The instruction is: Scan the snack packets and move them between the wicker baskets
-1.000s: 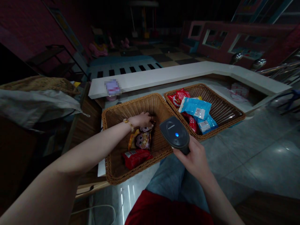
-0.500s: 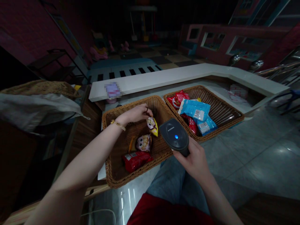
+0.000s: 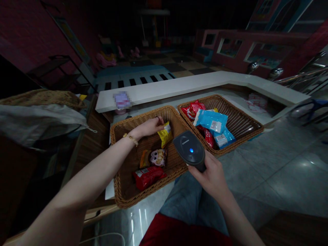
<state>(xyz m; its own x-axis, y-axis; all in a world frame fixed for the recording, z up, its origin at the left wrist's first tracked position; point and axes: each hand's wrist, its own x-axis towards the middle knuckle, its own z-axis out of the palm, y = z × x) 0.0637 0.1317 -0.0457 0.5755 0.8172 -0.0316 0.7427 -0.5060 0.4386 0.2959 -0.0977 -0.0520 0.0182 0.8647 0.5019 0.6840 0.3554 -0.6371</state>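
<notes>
Two rectangular baskets of woven brown wicker, the left-hand basket (image 3: pixel 118 136) and the right-hand basket (image 3: pixel 237 150), sit side by side on a white worktop (image 3: pixel 237 98) with a raised white ledge (image 3: pixel 179 85) along its far side. Beyond lies a dim room — pink walls (image 3: pixel 17 37), a piano-key floor mat (image 3: pixel 133 76) and checkered flooring (image 3: pixel 184 65).

The left arm reaches across the left-hand basket, a beaded gold-toned bracelet (image 3: pixel 131 138) at its wrist. The left hand (image 3: pixel 150 127) is palm down, its fingers closed on the upper edge of a shiny yellow snack packet (image 3: pixel 166 135), tilted inside that basket. The right hand (image 3: pixel 211 174) wraps its fingers round the grip of a dark barcode scanner (image 3: pixel 189 148), its head angled towards the packet, a blue light lit.

The scanner's pale lettering is too small to read surely. Nearer lie a brown-and-orange packet with a cartoon face (image 3: pixel 155 158) and a red packet (image 3: pixel 149 177) with a pale label. Barcodes show on two blue packets (image 3: pixel 211 120) — they lie over red packets (image 3: pixel 209 137) in the right-hand basket.
</notes>
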